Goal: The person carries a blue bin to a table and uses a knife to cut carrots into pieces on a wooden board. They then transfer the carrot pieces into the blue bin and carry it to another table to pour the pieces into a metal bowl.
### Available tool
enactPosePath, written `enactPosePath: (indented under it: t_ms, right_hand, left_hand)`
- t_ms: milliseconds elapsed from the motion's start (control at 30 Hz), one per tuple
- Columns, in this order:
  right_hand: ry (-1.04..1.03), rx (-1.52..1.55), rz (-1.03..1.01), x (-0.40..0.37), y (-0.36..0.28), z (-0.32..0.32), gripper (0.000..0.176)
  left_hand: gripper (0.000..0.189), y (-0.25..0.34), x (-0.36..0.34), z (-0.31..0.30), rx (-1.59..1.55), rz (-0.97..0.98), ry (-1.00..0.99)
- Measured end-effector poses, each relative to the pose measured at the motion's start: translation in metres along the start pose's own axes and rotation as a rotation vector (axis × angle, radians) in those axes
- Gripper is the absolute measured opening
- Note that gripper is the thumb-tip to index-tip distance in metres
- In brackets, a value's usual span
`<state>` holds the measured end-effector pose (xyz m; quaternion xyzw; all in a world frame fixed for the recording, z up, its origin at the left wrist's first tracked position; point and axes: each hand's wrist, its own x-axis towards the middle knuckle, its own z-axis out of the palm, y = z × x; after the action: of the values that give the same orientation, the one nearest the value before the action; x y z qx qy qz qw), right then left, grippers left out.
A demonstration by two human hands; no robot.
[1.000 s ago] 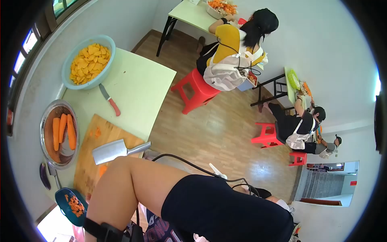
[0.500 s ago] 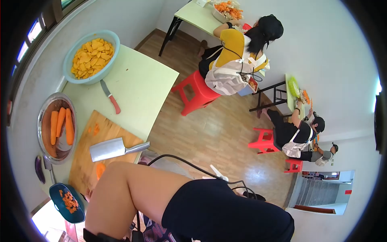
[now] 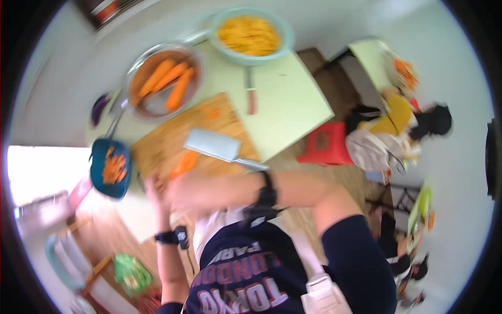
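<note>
My left hand (image 3: 155, 191), blurred, is at the near left edge of the wooden cutting board (image 3: 162, 141). My right hand (image 3: 185, 191) reaches in from the right and is close beside it, overlapping it in view; its fingers are smeared by motion. Just beyond the right hand, an orange carrot piece (image 3: 184, 163) lies on the board. A cleaver (image 3: 214, 145) rests flat across the board, its handle toward the right, with neither hand on it. Left of my hands, a blue-green basket (image 3: 114, 171) holds chopped carrot pieces.
A steel bowl (image 3: 137, 70) holds several whole carrots (image 3: 180, 89). Near it lie an eggplant (image 3: 99, 109) and another blade. A red-handled knife (image 3: 251, 99) lies below a light-blue basin (image 3: 287, 39) of yellow slices. People sit at tables on the right, one on a red stool (image 3: 327, 144).
The view has swung, so the table sits farther right and my torso and both forearms show. My hands, earlier mostly hidden behind my arm, now appear by the board. The cleaver stays on the board.
</note>
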<state>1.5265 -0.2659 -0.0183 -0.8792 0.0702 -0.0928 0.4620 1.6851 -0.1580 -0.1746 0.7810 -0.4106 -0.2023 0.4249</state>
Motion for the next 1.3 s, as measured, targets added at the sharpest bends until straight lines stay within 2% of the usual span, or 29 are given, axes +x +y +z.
enactPosePath:
  t_ms: [33, 67, 100, 133, 167, 233, 267, 333, 500, 533, 600, 633, 700, 733, 767, 800, 833, 900, 1033, 1100, 1200, 1300]
  right_hand:
    - [-0.179, -0.205, 0.147, -0.026, 0.015, -0.029, 0.017]
    - [-0.175, -0.425, 0.492, -0.045, 0.042, -0.02, 0.016]
    - [-0.055, -0.453, 0.479, -0.075, 0.072, -0.01, 0.017]
    - [-0.043, -0.423, 0.655, -0.091, 0.087, 0.0, 0.016]
    - [0.054, -0.459, 0.594, -0.108, 0.104, 0.01, 0.022]
    - [0.08, -0.731, 0.69, -0.116, 0.107, 0.014, 0.031]
    - [0.057, -0.718, 0.665, -0.119, 0.112, 0.015, 0.031]
    - [0.09, -0.648, 0.847, -0.126, 0.124, 0.017, 0.039]
    - [0.098, -0.556, 0.866, -0.125, 0.128, 0.01, 0.045]
    - [0.159, -0.568, 0.92, -0.123, 0.124, 0.008, 0.045]
    - [0.219, -0.581, 0.969, -0.116, 0.114, -0.001, 0.045]
    - [0.188, -0.47, 1.016, -0.114, 0.105, -0.007, 0.04]
    - [0.154, -0.351, 1.065, -0.115, 0.094, -0.007, 0.036]
    - [0.133, -0.324, 0.967, -0.118, 0.09, -0.004, 0.031]
    - [0.112, -0.298, 0.87, -0.119, 0.086, -0.002, 0.027]
    - [0.112, -0.295, 0.875, -0.115, 0.076, -0.001, 0.027]
    - [0.113, -0.34, 0.834, -0.11, 0.065, 0.0, 0.023]
    - [0.113, -0.382, 0.796, -0.097, 0.05, -0.002, 0.02]
    - [0.02, -0.489, 0.774, -0.075, 0.039, -0.012, 0.017]
    - [-0.036, -0.518, 0.757, -0.065, 0.036, -0.019, 0.018]
    - [-0.104, -0.537, 0.722, -0.056, 0.037, -0.026, 0.019]
    - [-0.156, -0.554, 0.677, -0.051, 0.044, -0.029, 0.018]
  left_hand:
    - [0.026, 0.006, 0.003, 0.005, 0.112, 0.069, -0.006]
    - [0.023, -0.002, 0.0, 0.013, 0.099, -0.007, 0.022]
    - [0.018, -0.005, -0.001, 0.015, 0.206, 0.186, 0.07]
    - [0.021, 0.003, -0.005, 0.016, 0.205, 0.155, 0.062]
    - [0.024, 0.01, -0.009, 0.019, 0.2, 0.129, 0.048]
    - [0.032, 0.01, -0.016, 0.029, 0.148, 0.12, 0.057]
    - [0.032, 0.016, -0.017, 0.03, 0.131, 0.146, 0.038]
    - [0.031, 0.03, -0.016, 0.031, 0.119, 0.156, 0.029]
    - [0.034, 0.02, 0.016, 0.033, 0.093, 0.193, -0.17]
    - [0.034, 0.018, 0.021, 0.03, 0.089, 0.189, -0.172]
    - [0.037, 0.026, 0.036, 0.012, -0.189, -0.038, -0.425]
    - [0.037, 0.03, 0.042, 0.006, -0.189, -0.043, -0.423]
    - [0.041, 0.034, 0.05, -0.003, -0.101, -0.166, -0.601]
    - [0.041, 0.028, 0.048, 0.0, -0.098, -0.169, -0.608]
    - [0.039, 0.019, 0.045, 0.006, -0.02, -0.034, -0.391]
    - [0.037, 0.016, 0.043, 0.011, 0.056, 0.1, -0.172]
    - [0.037, 0.014, 0.04, 0.015, 0.056, 0.099, -0.176]
    - [0.031, 0.017, 0.032, 0.024, 0.073, 0.142, -0.001]
    - [0.026, 0.011, 0.013, 0.044, 0.059, 0.124, 0.108]
    - [0.023, 0.013, 0.008, 0.051, -0.003, 0.055, 0.194]
    - [0.02, 0.013, 0.003, 0.058, -0.144, 0.043, 0.237]
    - [0.013, 0.016, 0.001, 0.061, -0.137, 0.026, 0.26]
